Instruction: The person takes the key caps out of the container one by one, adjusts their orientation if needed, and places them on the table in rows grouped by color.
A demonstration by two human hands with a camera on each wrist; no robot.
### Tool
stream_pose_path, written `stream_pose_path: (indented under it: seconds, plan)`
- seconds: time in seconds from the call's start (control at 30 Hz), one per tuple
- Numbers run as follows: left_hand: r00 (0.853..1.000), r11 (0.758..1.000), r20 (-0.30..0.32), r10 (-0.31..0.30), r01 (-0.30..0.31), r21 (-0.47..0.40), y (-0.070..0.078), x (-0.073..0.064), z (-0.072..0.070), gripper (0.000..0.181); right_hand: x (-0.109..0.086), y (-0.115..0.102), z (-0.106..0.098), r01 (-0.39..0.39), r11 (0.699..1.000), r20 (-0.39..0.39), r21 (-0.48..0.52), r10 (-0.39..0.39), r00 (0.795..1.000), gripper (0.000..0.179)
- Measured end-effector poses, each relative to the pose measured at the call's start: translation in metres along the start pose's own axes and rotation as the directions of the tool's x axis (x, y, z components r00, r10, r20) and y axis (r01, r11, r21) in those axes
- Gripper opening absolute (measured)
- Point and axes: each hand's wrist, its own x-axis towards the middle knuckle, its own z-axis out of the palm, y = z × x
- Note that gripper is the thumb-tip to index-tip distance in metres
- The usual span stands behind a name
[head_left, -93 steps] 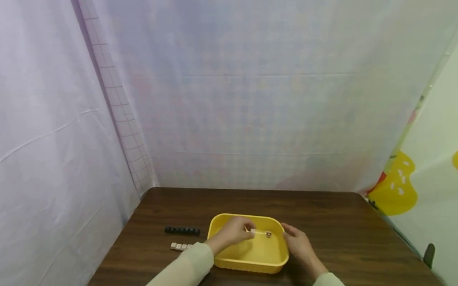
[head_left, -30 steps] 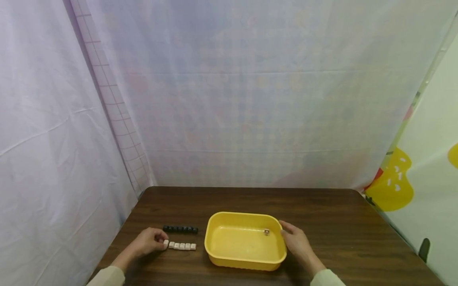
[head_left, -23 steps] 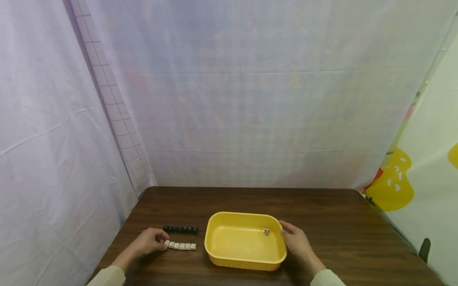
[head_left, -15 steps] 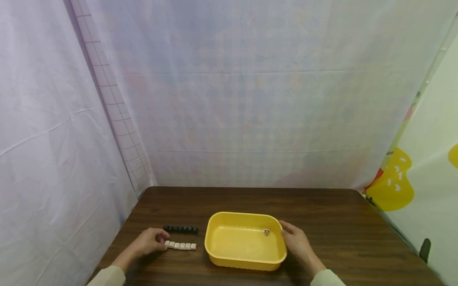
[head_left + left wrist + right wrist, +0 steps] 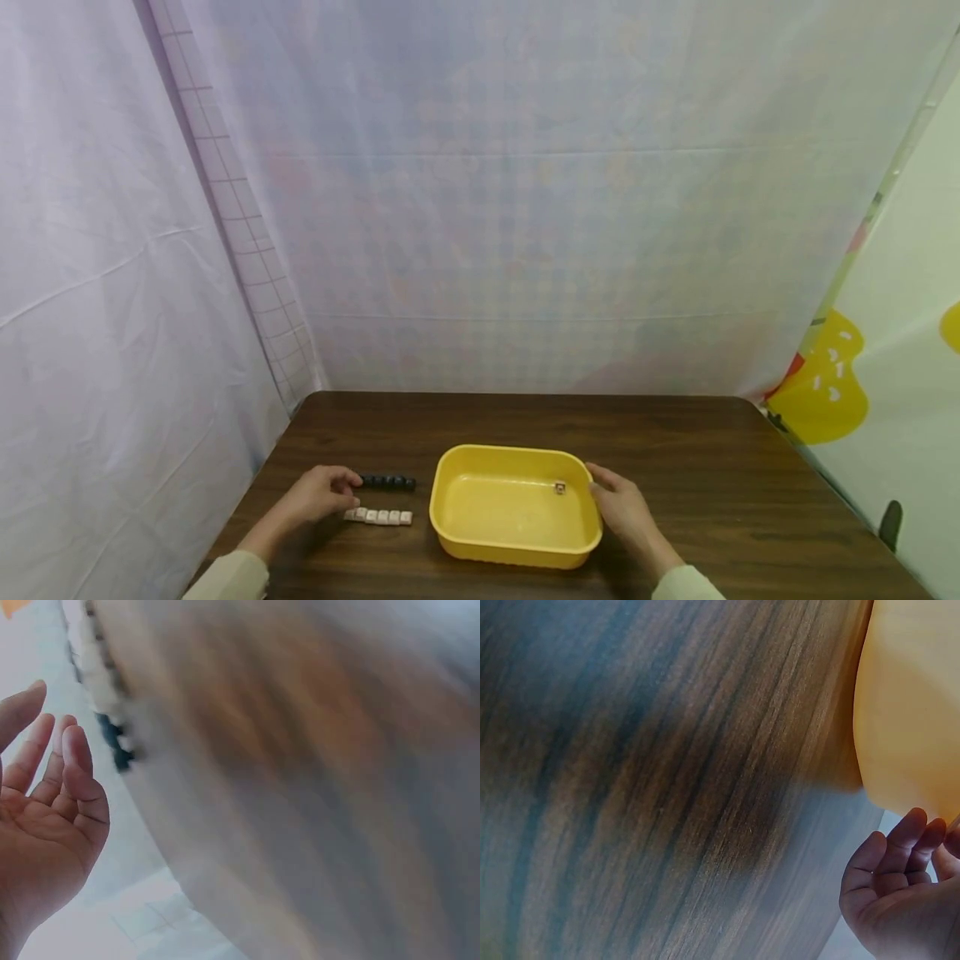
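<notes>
In the head view my left hand [image 5: 321, 493] hovers at the left ends of two keycap rows, fingers loosely bent. Its fingertips overlap the end of the row of black keycaps [image 5: 390, 482], and its thumb is by the row of white keycaps [image 5: 384, 517]. The left wrist view shows nothing between that hand's thumb and fingers [image 5: 79, 765]. My right hand [image 5: 624, 508] holds the right side of a yellow plastic basket [image 5: 517, 553], thumb at the rim and fingers along the outside. One small brown-and-white keycap [image 5: 560, 488] lies inside the basket, near its far right corner.
Everything stands on a dark wood-grain table [image 5: 675, 442]. A pale curtain [image 5: 510, 250] hangs behind the far edge, and another curtain [image 5: 112, 292] hangs along the left.
My left hand went from inside the basket to the white row, setting a white keycap against its left end. It has since let go and risen slightly. My right hand stays at the basket.
</notes>
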Motion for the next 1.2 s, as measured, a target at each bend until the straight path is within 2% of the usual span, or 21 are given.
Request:
stream_pose_path:
  seconds: [0.2, 0.3, 0.4, 0.6, 0.77, 0.9, 1.0, 1.2]
  plan:
    - [0.999, 0.999, -0.004, 0.041, -0.041, -0.021, 0.032, 0.023, 0.014, 0.030, 0.000, 0.001, 0.000, -0.002, 1.000, 0.002, 0.007, 0.002, 1.000, 0.044]
    - [0.997, 0.997, 0.002, 0.080, -0.080, -0.022, 0.053, 0.039, 0.026, 0.027, -0.001, 0.001, 0.000, -0.006, 1.000, 0.004, 0.010, 0.006, 1.000, 0.045]
    - [0.995, 0.994, 0.035, 0.096, -0.095, -0.048, 0.079, 0.052, 0.040, 0.026, -0.001, 0.001, 0.000, -0.001, 1.000, 0.004, 0.006, 0.001, 1.000, 0.045]
    - [0.987, 0.994, 0.121, 0.105, -0.100, -0.042, 0.121, 0.074, 0.080, 0.029, -0.001, -0.001, 0.000, 0.006, 1.000, 0.004, -0.003, -0.006, 1.000, 0.045]
    - [0.982, 0.992, 0.142, 0.122, -0.122, -0.007, 0.147, 0.093, 0.121, 0.029, -0.001, 0.000, 0.000, 0.023, 1.000, 0.001, -0.001, -0.023, 1.000, 0.045]
    - [0.984, 0.992, 0.129, 0.127, -0.129, 0.006, 0.161, 0.109, 0.151, 0.028, 0.000, 0.000, 0.000, 0.024, 1.000, 0.000, -0.002, -0.024, 1.000, 0.045]
    - [0.983, 0.989, 0.127, 0.134, -0.141, 0.049, 0.166, 0.120, 0.170, 0.026, 0.000, 0.000, 0.000, 0.023, 1.000, 0.000, -0.006, -0.023, 1.000, 0.045]
    - [0.981, 0.978, 0.168, 0.101, -0.129, 0.163, 0.170, 0.139, 0.198, 0.026, -0.001, 0.000, -0.001, 0.029, 1.000, -0.001, -0.003, -0.029, 1.000, 0.045]
